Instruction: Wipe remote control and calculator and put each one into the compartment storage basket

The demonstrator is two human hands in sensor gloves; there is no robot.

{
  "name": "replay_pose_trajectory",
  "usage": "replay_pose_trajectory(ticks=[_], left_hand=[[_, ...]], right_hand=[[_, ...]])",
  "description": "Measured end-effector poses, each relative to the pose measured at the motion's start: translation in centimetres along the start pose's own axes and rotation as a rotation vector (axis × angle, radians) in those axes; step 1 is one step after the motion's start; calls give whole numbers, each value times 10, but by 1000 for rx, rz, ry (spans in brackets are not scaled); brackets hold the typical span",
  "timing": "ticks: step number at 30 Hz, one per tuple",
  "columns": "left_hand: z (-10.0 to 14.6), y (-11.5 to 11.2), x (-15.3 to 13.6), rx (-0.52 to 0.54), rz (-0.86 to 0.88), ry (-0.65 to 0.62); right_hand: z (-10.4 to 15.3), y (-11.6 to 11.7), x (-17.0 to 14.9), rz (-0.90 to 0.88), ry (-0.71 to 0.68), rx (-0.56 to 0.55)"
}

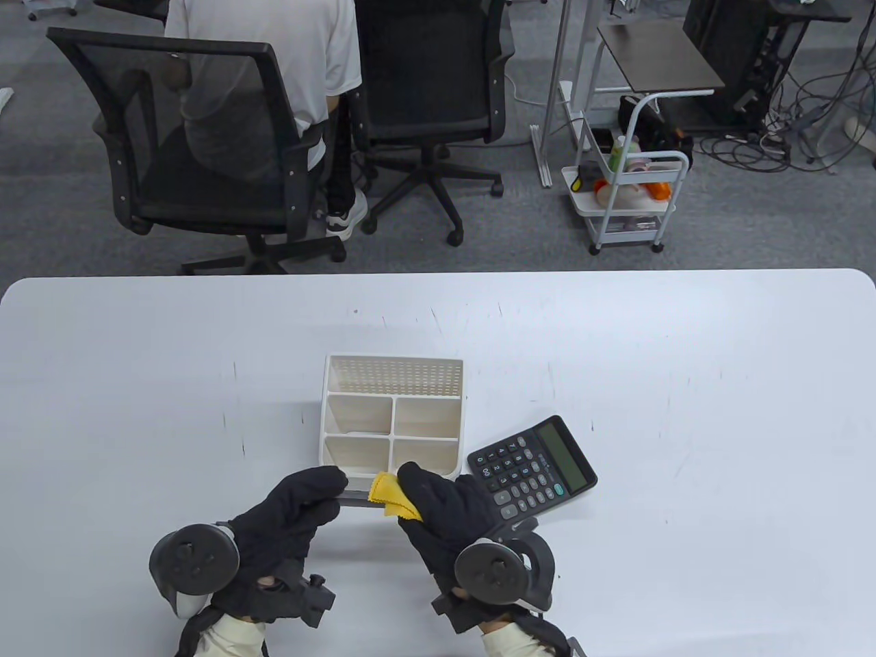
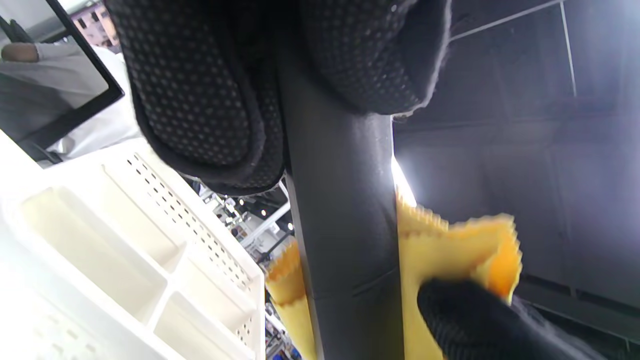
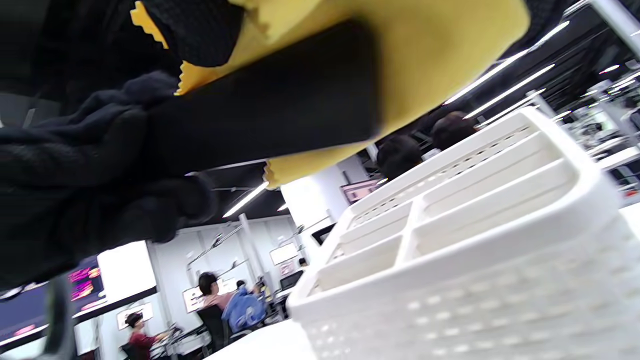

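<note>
In the table view, the left hand [image 1: 287,523] grips one end of the dark remote control [image 1: 354,495], held just above the tabletop [image 1: 684,410] near its front edge. The right hand [image 1: 445,510] pinches a yellow cloth [image 1: 391,494] folded over the remote's other end. The white compartment storage basket [image 1: 393,423] stands just beyond the hands, all its compartments open upward. The calculator [image 1: 532,467] lies flat just right of the basket, angled, its near corner by the right hand's knuckles. Wide bare tabletop stretches left and right of the group; the far edge is well apart from it.

In the left wrist view, gloved fingers [image 2: 200,100] curl round the remote [image 2: 345,225], which runs down the frame; the cloth [image 2: 450,250] wraps its lower part (a right fingertip [image 2: 465,315] presses it there). The basket [image 2: 125,240] sits at the left.

In the right wrist view, the cloth [image 3: 440,55] lies behind the remote [image 3: 270,110], clenched in dark fingers [image 3: 90,165]; the basket's rim [image 3: 450,260] is close below.
</note>
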State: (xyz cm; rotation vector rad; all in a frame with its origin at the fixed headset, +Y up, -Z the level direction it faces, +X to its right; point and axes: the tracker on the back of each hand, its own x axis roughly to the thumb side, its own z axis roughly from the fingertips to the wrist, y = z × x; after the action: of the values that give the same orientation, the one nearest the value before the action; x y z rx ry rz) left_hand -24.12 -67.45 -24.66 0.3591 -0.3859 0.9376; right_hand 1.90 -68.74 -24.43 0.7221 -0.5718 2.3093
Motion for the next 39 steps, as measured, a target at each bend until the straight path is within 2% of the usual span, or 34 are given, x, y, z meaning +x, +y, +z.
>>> replay_pose_trajectory(ticks=[4,8,17,25,31,35,39], left_hand=[[0,-10,1,-42,0,4],[-1,-8,-2,-32,87,71],[-1,2,-18,19,205,189],[-1,16,-10,64,155,132],[-10,23,22,115,-61,-46],[-27,18,37,130,-155,-94],[-48,2,45,76,-275,-101]], right_hand=[[1,5,13,42,-97,26],[4,3,20,139,-229,-83],[4,0,15,234,-241,-73],[1,-13,0,192,-123,-134],[0,-25,-12,110,10,-212],[4,-37,-24,39,114,-291],[6,-43,-36,-37,206,-343]])
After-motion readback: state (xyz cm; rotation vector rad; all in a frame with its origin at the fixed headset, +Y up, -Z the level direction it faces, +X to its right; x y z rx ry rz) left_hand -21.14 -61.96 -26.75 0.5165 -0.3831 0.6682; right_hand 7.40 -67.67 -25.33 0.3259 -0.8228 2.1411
